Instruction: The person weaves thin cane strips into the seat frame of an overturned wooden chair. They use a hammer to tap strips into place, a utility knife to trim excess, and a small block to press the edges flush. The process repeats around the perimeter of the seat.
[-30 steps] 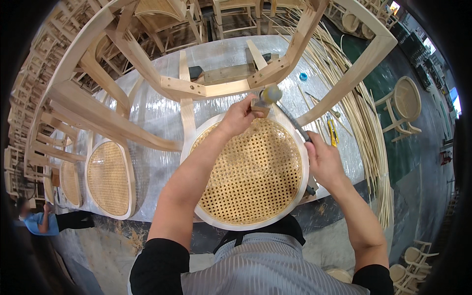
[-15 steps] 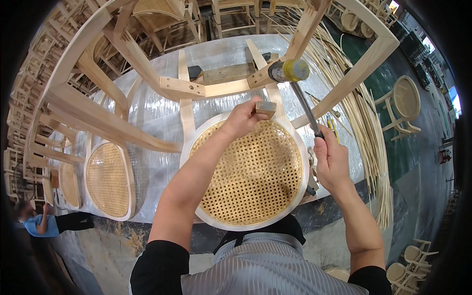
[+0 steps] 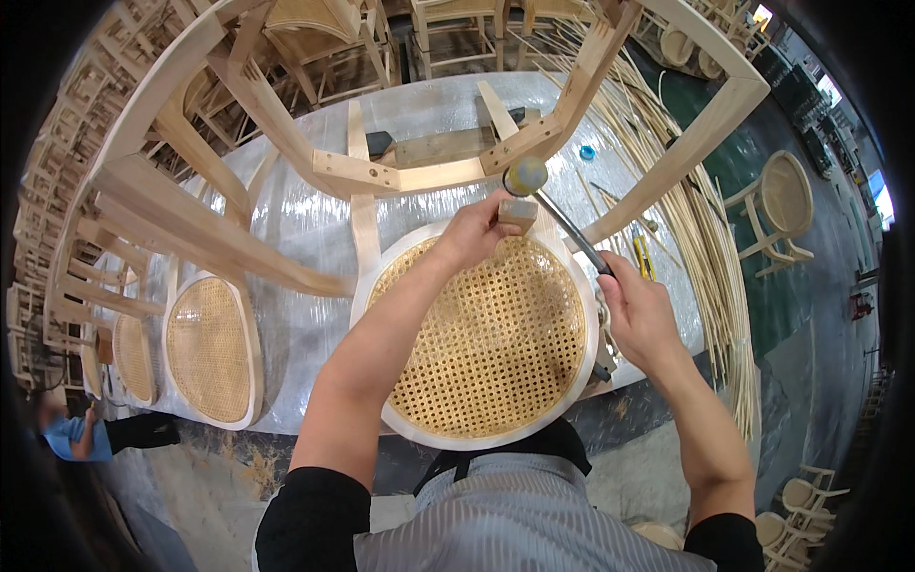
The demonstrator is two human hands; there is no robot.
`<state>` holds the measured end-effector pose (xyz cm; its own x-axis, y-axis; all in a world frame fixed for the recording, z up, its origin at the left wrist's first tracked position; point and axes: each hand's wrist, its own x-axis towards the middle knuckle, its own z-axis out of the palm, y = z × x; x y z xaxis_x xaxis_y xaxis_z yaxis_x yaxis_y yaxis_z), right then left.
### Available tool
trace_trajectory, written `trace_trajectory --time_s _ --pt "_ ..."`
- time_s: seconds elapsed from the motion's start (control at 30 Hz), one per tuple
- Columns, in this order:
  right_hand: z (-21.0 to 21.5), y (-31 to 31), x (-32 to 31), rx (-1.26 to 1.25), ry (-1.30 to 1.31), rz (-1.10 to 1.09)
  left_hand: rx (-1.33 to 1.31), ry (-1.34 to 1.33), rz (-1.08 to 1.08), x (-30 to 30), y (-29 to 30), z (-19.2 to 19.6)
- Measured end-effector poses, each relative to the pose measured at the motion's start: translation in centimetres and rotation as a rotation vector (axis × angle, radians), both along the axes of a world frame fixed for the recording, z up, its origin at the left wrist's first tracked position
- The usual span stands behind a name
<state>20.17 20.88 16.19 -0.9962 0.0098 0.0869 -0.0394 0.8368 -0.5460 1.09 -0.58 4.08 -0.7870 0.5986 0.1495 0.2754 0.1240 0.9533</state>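
Note:
A wooden chair frame lies with its round cane seat facing me, its pale rim toward my waist. Above the seat's far edge, my left hand grips a small wooden block. My right hand is wrapped round the dark grip of a mallet with a metal shaft. The mallet's yellowish head is close over the block; whether they touch I cannot tell. Just beyond, a curved wooden rail with drilled holes joins the upright legs.
Plastic film covers the table. Long thin cane strips lie along its right side, near yellow-handled pliers and a blue ring. Another cane seat stands at left. A person is at far left; more chairs surround the table.
The mallet head has swung left and down toward the wooden block, uncovering the blue ring. My right hand has shifted slightly lower; my left hand stays nearly in place.

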Motion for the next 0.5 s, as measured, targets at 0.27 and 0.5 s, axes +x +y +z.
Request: trace_trajectory --time_s 0.27,0.5 --pt "-1.9 0.3 0.0 -0.028 0.17 0.02 0.055 -0.076 -0.016 0.3 0.5 -0.2" --pt "0.9 -0.1 1.1 -0.147 0.163 -0.054 0.042 -0.027 -0.109 0.7 1.1 -0.9"
